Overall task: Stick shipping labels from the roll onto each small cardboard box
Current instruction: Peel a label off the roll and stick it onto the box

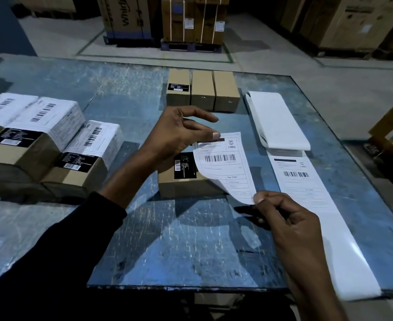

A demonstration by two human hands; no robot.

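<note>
Blue scuffed table (144, 239) across most of frame, warehouse floor with big strapped cartons (193, 19) along the top edge. Labelled boxes (40, 140) stacked at left of frame, white barcode labels on top, black stickers on the near faces. Fanfold label stack (281, 121) at right of centre, backing strip (325, 216) trailing from it toward lower right with one printed label still on it near the stack. Three bare boxes (202, 91) in a row, upper centre, touching side by side (leftmost has a small black sticker). Single small box (186, 179) at frame centre, black sticker on its near left corner. Loose label (225, 167) held over that box, curved, far end down near the box top, near end lifted. Left hand (179, 137) at the label's top edge, thumb pressed on the corner, index finger straight above it. Right hand (290, 218) pinching the label's lower corner between thumb and curled fingers.
</note>
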